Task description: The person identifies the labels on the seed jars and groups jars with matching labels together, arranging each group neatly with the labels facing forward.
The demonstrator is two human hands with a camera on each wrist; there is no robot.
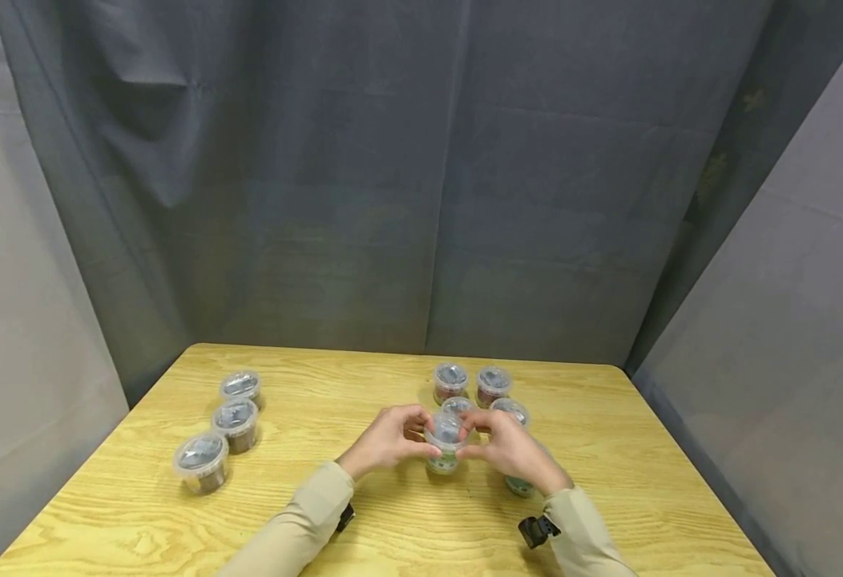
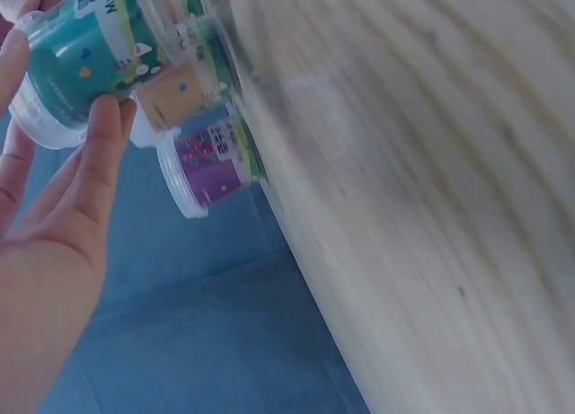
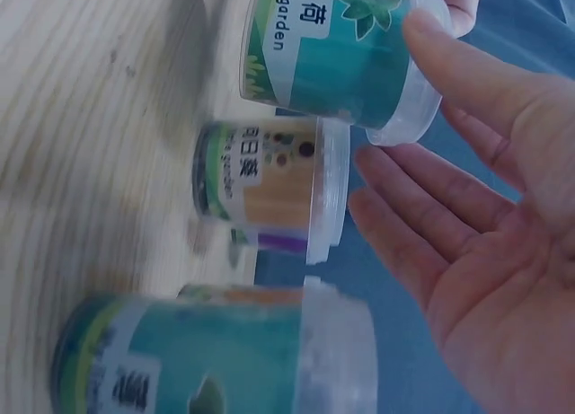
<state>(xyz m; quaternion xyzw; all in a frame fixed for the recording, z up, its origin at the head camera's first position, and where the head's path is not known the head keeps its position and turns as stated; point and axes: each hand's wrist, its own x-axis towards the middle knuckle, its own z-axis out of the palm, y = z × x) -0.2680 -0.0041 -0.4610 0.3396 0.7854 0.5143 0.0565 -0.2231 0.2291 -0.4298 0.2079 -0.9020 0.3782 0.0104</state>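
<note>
Both hands hold one small clear-lidded plastic tub with a teal, leaf-printed label (image 3: 346, 59) near the middle of the table. My left hand (image 1: 391, 438) grips its lid rim from the left, thumb in front and fingers behind. From the other side my right hand (image 1: 514, 450) pinches the same rim with thumb and index finger, its other fingers extended. Whether the tub's base touches the table, I cannot tell. Just behind it stands an orange-labelled tub (image 3: 278, 176). Another teal tub (image 3: 225, 360) stands below the right hand, partly hidden by it in the head view.
Behind the hands are more lidded tubs, including a purple-labelled one (image 2: 216, 161) and a back right one (image 1: 494, 386). Three tubs line the table's left side: a front one (image 1: 202, 462), a middle one (image 1: 235, 425) and a back one (image 1: 239, 386). Grey curtains (image 1: 335, 200) enclose the wooden table (image 1: 140, 521).
</note>
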